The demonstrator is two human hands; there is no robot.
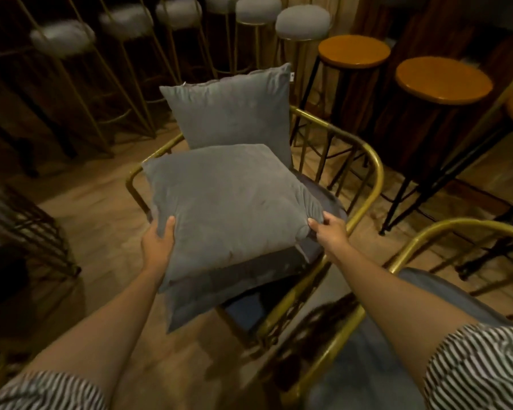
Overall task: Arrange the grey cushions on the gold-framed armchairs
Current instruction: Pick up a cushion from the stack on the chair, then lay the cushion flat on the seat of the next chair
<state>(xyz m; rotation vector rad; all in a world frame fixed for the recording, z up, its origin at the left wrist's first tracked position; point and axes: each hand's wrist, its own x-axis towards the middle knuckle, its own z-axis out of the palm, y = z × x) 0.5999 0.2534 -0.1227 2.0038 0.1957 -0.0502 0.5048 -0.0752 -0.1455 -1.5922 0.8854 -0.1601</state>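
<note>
I am gripping the front grey cushion (pixel 225 202) at its two near corners, left hand (pixel 157 244) and right hand (pixel 329 232), fingers pinching fabric, keeping it level over the gold-framed armchair (pixel 370 170). Beyond my fingers, the second cushion (pixel 231 113) is leaning upright against the backrest.

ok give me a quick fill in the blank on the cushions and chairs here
1. The held cushion is gripped by ____ hands, the left hand and the right hand.
2. The back cushion stands ____ against the armchair back.
3. The armchair's frame is ____ in colour.
4. The stools to its right have round ____ tops.

Missing words: both; upright; gold; wooden
</note>
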